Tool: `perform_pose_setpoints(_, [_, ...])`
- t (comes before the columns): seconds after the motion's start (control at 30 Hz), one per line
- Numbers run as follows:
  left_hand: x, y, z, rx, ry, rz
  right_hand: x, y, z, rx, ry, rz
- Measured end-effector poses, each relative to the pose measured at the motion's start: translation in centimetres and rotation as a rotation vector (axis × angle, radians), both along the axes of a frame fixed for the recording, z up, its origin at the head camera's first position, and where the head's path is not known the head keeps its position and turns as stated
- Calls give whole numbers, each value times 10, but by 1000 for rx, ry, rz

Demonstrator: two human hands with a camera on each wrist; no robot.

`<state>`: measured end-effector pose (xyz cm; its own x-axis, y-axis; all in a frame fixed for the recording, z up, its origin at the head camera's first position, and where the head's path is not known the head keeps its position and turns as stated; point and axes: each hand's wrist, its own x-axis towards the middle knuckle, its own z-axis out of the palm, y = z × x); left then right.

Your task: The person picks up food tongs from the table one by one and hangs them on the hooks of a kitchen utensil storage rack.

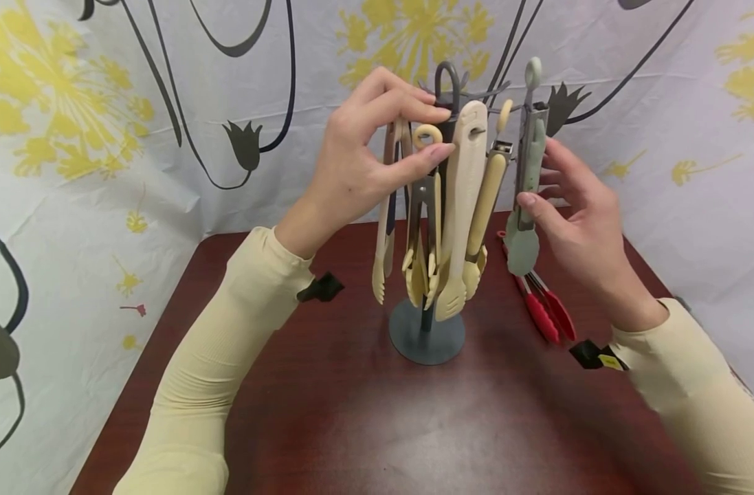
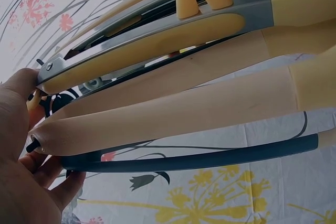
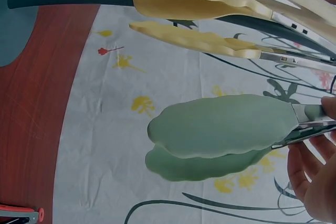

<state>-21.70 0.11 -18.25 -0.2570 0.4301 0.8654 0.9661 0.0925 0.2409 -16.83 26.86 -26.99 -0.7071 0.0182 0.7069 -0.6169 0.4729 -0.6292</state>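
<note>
A dark grey utensil stand [image 1: 427, 346] is upright on the table, with several cream and yellow tongs hanging from its top hooks. My left hand [image 1: 366, 148] holds the stand near its top, thumb in front and fingers behind, close to the pale cream tongs [image 1: 466, 185]. In the left wrist view, tong handles [image 2: 173, 121] hang beside the fingers. To the right of the stand, my right hand [image 1: 583, 216] pinches the pale green tongs [image 1: 523, 247] by the handles, ring end up. Their green heads [image 3: 226, 127] lie close together. Whether their ring touches a hook I cannot tell.
Red-tipped tongs [image 1: 546, 313] lie on the dark red table [image 1: 327, 426] behind and below the right hand. A white patterned cloth [image 1: 166, 199] hangs round the back and sides of the table. Black straps with tabs are on both wrists.
</note>
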Motion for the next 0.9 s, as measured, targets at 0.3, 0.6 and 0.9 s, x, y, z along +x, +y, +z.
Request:
perform_pose_setpoints(0.3, [-1,1,0,-3,-22,-9,-1,0,0,62,28,-27])
perform_pose_setpoints(0.6, [-4,1,-1,-4,-14,-24,1,1,0,87,23,-25])
perform_pose_setpoints(0.9, [-8,2,0,-13,-42,-65,1,3,0,108,44,-45])
